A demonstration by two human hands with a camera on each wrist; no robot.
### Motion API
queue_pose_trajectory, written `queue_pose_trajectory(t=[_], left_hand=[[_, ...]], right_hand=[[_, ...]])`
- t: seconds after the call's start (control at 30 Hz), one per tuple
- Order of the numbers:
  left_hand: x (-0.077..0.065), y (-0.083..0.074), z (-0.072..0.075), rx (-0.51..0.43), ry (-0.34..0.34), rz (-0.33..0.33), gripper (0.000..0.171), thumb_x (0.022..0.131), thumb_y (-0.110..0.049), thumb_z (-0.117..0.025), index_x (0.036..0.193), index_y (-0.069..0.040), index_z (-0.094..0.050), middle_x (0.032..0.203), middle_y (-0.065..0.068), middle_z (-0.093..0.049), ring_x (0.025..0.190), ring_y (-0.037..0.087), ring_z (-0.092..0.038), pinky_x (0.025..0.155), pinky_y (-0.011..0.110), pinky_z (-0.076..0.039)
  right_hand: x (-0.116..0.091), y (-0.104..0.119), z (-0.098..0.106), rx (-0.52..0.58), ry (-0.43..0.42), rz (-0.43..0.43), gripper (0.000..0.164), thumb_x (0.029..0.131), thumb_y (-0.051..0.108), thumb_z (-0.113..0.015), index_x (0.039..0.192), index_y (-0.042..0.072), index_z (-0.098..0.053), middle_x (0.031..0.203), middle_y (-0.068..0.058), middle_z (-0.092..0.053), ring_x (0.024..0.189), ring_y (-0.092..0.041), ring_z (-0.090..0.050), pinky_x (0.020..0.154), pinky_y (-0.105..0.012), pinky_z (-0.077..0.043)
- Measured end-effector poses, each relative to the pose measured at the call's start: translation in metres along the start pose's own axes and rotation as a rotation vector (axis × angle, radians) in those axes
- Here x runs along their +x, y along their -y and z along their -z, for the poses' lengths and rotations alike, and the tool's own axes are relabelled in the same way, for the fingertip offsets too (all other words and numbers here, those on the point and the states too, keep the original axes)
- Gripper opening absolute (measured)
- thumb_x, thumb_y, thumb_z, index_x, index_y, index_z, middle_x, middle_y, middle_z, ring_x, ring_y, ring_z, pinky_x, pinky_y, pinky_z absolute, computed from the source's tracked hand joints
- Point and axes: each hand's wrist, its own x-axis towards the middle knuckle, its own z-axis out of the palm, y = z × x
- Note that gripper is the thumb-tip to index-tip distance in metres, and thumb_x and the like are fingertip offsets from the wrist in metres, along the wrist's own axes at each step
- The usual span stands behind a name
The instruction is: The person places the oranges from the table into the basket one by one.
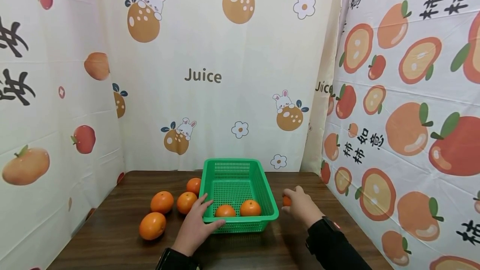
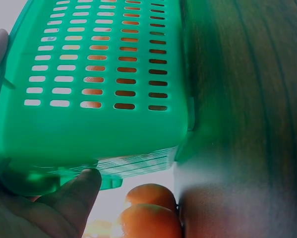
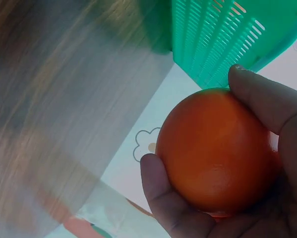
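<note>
A green plastic basket (image 1: 271,203) stands on the table, with two oranges (image 1: 250,208) inside near its front wall. My left hand (image 1: 195,229) grips the rim at the front left corner, fingers along the left side and thumb at the front. In the left wrist view, fingers (image 2: 74,198) lie against the perforated basket (image 2: 89,129). To the right of the basket, my right hand (image 1: 303,207) holds another orange (image 3: 217,151) between thumb and fingers. Mostly hidden by that hand in the head view, it shows fully in the right wrist view.
Several loose oranges (image 1: 162,202) lie on the brown wooden table (image 1: 108,228), left of the basket. One orange (image 1: 193,185) sits close to the basket's left wall. Fruit-printed curtains (image 1: 262,66) hang behind and on both sides of the table.
</note>
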Motion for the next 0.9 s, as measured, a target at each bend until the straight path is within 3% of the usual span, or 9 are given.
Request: queue_pose_trajectory(t=[0.57,0.9], left_hand=[[0.004,0.003,-0.002,-0.023,0.005,-0.03,0.079,0.086,-0.055,-0.085,0.147,-0.01,-0.064,0.169,0.016,-0.041,0.154,0.045,-0.042,0.115,0.066,-0.044],[0.003,0.005,-0.001,-0.017,0.003,-0.013,0.079,0.086,-0.055,-0.086,0.147,-0.011,-0.064,0.169,0.015,-0.041,0.154,0.045,-0.041,0.116,0.067,-0.044]], right_hand=[[0.002,0.002,0.002,-0.01,-0.051,0.001,0.045,0.089,0.024,-0.088,0.129,0.019,-0.07,0.122,-0.018,-0.056,0.087,-0.031,-0.059,0.071,-0.042,-0.055],[0.003,0.012,0.007,-0.006,-0.088,0.039,0.043,0.091,0.023,-0.087,0.13,0.017,-0.069,0.121,-0.02,-0.054,0.088,-0.032,-0.059,0.07,-0.041,-0.054]])
